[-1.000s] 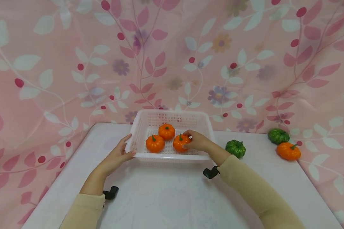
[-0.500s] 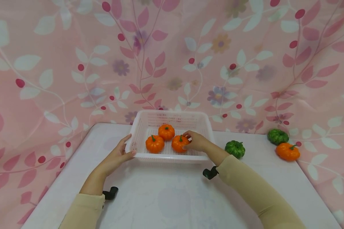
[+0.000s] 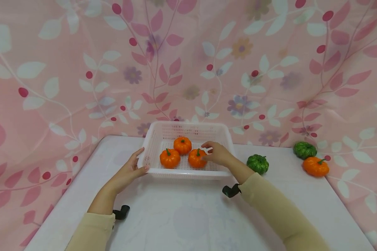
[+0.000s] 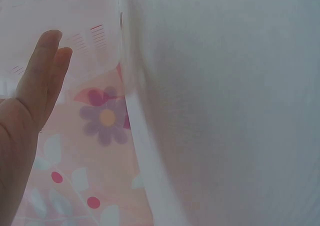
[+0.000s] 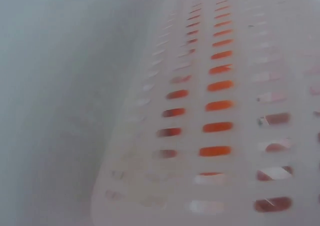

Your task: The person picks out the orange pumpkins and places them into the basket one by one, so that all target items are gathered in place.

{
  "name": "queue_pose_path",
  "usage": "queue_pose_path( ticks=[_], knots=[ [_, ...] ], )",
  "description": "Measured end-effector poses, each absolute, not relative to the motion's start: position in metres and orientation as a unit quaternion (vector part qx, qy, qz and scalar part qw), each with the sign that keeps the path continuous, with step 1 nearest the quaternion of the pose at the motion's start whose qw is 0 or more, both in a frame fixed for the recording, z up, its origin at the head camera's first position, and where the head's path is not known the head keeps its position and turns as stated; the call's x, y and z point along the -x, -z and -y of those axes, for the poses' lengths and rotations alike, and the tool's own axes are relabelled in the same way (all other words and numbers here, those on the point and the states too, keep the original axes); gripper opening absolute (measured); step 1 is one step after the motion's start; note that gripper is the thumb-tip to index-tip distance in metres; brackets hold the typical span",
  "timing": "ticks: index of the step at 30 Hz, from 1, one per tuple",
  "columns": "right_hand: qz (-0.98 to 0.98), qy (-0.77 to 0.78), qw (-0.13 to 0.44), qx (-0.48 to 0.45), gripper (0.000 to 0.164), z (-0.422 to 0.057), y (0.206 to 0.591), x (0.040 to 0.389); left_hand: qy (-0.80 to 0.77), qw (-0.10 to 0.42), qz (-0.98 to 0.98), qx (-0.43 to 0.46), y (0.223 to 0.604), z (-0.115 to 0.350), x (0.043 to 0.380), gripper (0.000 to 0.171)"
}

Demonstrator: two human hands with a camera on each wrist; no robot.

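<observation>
In the head view, three orange toy pumpkins sit in a white plastic basket [image 3: 185, 173]: a left pumpkin [image 3: 169, 159], a back pumpkin [image 3: 183, 145] and a right pumpkin [image 3: 197, 158]. My right hand [image 3: 219, 154] is inside the basket, its fingers spread away from the right pumpkin and the thumb right at its side. At the basket's left front corner, my left hand [image 3: 129, 173] rests with thumb on the rim and fingers along the outer side. The left wrist view shows those fingers straight against the wall. Only the basket's slotted wall [image 5: 240, 136] fills the right wrist view.
Right of the basket, a green pumpkin [image 3: 258, 164] stands on the white table [image 3: 188, 219]. Farther right are a second green pumpkin [image 3: 304, 150] and an orange one [image 3: 316, 166], close together near the table's edge. A pink floral cloth [image 3: 188, 69] hangs behind.
My right hand held the right pumpkin and shifted it slightly left; now its fingers have spread and lifted off it. The left hand stays at the basket's corner.
</observation>
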State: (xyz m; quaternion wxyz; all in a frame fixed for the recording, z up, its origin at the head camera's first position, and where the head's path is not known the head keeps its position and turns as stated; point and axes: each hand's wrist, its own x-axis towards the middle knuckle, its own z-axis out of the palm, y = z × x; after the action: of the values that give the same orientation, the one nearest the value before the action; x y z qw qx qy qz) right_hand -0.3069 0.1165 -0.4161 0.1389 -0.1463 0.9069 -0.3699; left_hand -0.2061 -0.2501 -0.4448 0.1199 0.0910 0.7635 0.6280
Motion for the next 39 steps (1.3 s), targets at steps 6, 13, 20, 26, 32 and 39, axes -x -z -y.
queue_pose_path(
  ticks=[6, 13, 20, 26, 32, 39],
  knots=[
    [-0.902, 0.393, 0.096, 0.152, 0.041, -0.124, 0.404, 0.293, -0.633, 0.118, -0.76, -0.092, 0.446, 0.25, 0.206, 0.089],
    [-0.9, 0.403, 0.052, 0.156, 0.037, -0.137, 0.391, 0.273, -0.633, 0.119, -0.759, -0.096, 0.446, 0.251, 0.206, 0.088],
    [-0.895, 0.414, 0.023, 0.166, 0.034, -0.155, 0.378, 0.256, -0.638, 0.117, -0.754, -0.101, 0.446, 0.252, 0.206, 0.089],
    [-0.886, 0.436, -0.007, 0.16, 0.034, -0.172, 0.372, 0.246, -0.636, 0.116, -0.756, -0.1, 0.446, 0.252, 0.206, 0.088],
    [-0.879, 0.449, -0.049, 0.153, 0.036, -0.191, 0.369, 0.237, -0.629, 0.118, -0.763, -0.091, 0.445, 0.251, 0.206, 0.087],
    [-0.872, 0.453, -0.121, 0.139, 0.033, -0.221, 0.37, 0.228, -0.631, 0.119, -0.762, -0.087, 0.444, 0.25, 0.206, 0.086]
  ],
)
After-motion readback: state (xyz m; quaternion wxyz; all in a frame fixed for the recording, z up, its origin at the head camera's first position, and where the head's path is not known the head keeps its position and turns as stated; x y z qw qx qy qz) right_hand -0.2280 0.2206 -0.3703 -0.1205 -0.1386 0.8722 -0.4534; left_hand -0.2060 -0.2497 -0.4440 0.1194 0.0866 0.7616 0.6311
